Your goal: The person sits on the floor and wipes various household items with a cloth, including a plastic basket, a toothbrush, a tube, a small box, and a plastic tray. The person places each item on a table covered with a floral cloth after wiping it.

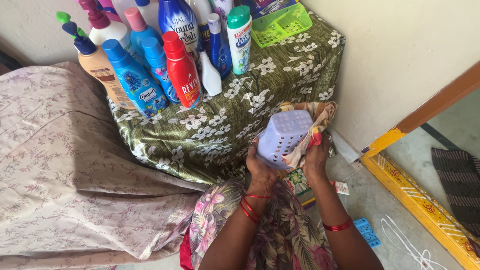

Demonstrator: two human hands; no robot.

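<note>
You are holding a small light purple plastic basket with round holes (pixel 282 137) up in front of you, with its bottom turned toward you. Your left hand (pixel 260 167) grips it from below, fingers curled around its lower edge. Your right hand (pixel 316 155) presses a printed cloth rag with red and yellow patches (pixel 320 120) against the side of the basket, and the rag wraps over the top too. It looks like you are in the middle of wiping it: the rag sits on the right side and top, so the left side and the inside likely still need a rub.

Just past the basket is a surface covered in green cloth with white flowers (pixel 260 95). On it stand many bottles, well apart from your hands: a red plastic bottle with a red cap (pixel 182 70), a blue plastic bottle with a blue cap (pixel 135 80) and a small white bottle (pixel 210 77). A bright green plastic basket (pixel 280 22) sits at the back. None of these look touched by the rag right now.
</note>
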